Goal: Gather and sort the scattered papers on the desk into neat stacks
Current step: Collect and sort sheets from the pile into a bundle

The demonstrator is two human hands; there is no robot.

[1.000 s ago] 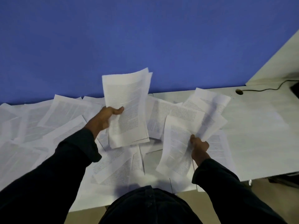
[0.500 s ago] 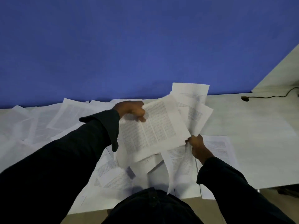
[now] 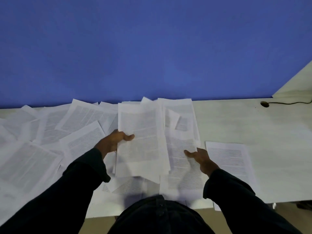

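My left hand (image 3: 113, 141) grips a bundle of printed sheets (image 3: 138, 141) by its left edge, thumb on top, held upright over the desk's middle. Beside it, my right hand (image 3: 200, 157) grips a second bundle of printed sheets (image 3: 181, 132) near its lower right, thumb on the page. The two bundles touch side by side. Several scattered papers (image 3: 50, 132) overlap across the left half of the white desk (image 3: 253, 129). One single sheet (image 3: 229, 157) lies flat to the right of my right hand. More sheets lie under the held bundles near the front edge.
A blue partition wall (image 3: 152, 48) rises along the desk's far edge. A cable grommet with a black cord (image 3: 264, 103) sits at the far right. A white side panel (image 3: 297, 85) stands at the right corner. The desk's front edge runs just before my body.
My left hand swung its bundle from the left across toward the right-hand bundle, then turned it upright; both bundles now sit side by side. The view tilted slightly.
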